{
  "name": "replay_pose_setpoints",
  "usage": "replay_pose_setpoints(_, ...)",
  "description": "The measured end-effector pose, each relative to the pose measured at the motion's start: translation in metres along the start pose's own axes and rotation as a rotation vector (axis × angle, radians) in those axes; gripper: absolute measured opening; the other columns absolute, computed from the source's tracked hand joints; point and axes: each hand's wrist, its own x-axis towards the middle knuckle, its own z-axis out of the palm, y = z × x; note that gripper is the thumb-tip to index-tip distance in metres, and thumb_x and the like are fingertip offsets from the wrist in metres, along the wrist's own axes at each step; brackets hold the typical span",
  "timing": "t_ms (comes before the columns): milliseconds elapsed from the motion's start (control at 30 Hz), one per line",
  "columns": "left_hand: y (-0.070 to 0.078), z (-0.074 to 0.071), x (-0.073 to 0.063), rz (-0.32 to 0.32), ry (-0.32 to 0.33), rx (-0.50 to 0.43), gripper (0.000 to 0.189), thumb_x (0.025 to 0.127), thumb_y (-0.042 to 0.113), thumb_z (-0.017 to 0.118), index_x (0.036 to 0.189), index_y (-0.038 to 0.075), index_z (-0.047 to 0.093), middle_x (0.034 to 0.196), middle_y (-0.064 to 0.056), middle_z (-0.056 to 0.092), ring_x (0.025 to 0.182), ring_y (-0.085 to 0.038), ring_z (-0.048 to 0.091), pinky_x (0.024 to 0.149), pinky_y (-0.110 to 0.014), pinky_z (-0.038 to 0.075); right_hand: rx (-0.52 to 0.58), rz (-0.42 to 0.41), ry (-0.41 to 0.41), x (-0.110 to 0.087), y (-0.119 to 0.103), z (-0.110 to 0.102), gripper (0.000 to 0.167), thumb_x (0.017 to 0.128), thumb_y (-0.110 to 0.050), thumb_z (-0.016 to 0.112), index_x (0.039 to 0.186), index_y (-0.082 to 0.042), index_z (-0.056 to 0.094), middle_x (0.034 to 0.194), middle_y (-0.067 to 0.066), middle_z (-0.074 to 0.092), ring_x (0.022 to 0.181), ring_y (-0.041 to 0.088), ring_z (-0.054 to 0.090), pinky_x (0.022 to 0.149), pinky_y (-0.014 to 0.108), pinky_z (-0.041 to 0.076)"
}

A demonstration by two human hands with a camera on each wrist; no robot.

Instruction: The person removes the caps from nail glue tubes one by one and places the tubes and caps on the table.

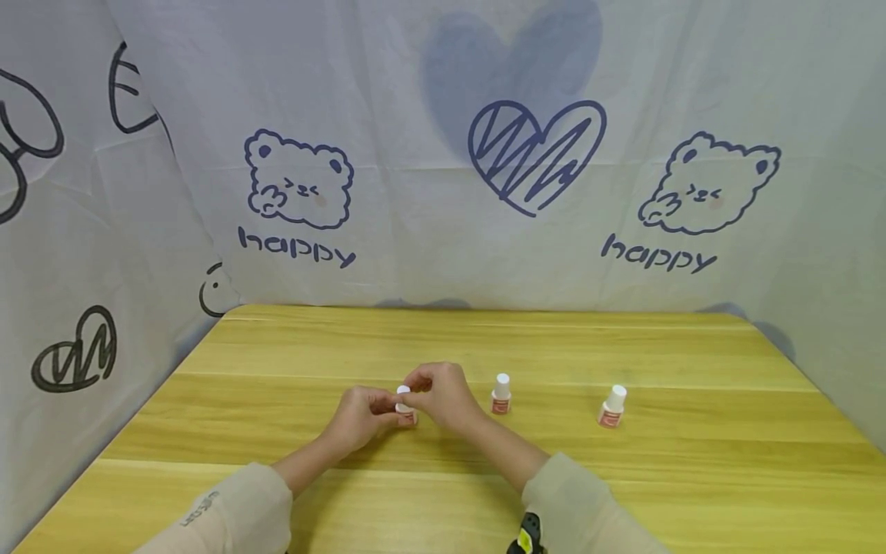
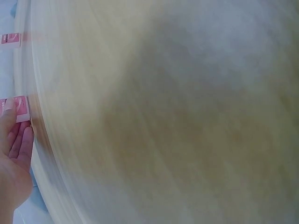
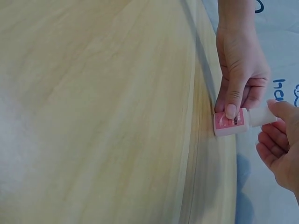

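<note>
Bottle (image 3: 233,127) stands upright on the desk (image 1: 277,338), long axis vertical, the left hand (image 1: 356,419) with fingers closed on its body, the right hand (image 1: 447,394) with fingers pinching the white cap (image 3: 260,117) directly above.

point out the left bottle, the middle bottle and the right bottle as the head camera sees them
Left bottle (image 3: 239,120): right wrist view, on its pink label
Middle bottle (image 1: 501,402): head view, on its label
Right bottle (image 1: 611,417): head view, on its label
</note>
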Motion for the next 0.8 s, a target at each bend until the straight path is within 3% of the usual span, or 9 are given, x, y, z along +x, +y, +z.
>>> replay_pose_setpoints(333,-0.0015,-0.0001,0.0003,0.003,-0.01,-0.017,0.022,0.077,0.015,0.073,0.094,0.001,0.073,0.082,-0.011,0.073,0.066,0.0,0.061,0.062,-0.013,0.05,0.013,0.014,-0.035,0.0004,-0.0006,-0.0021,0.009,0.081,-0.009,0.071,0.085,-0.002,0.072,0.082,0.009,0.071,0.07,0.008,0.058,0.062,0.016,0.048)
replay_pose_setpoints(800,-0.0013,-0.0003,0.0,0.016,-0.015,-0.034,0.019,0.077,0.014,0.073,0.09,0.0,0.073,0.084,-0.013,0.073,0.076,-0.014,0.069,0.065,-0.017,0.054,0.047,0.022,-0.077,0.0024,0.001,-0.0027,0.013,0.081,-0.004,0.069,0.091,0.003,0.071,0.089,0.015,0.071,0.074,0.014,0.063,0.064,0.016,0.05)
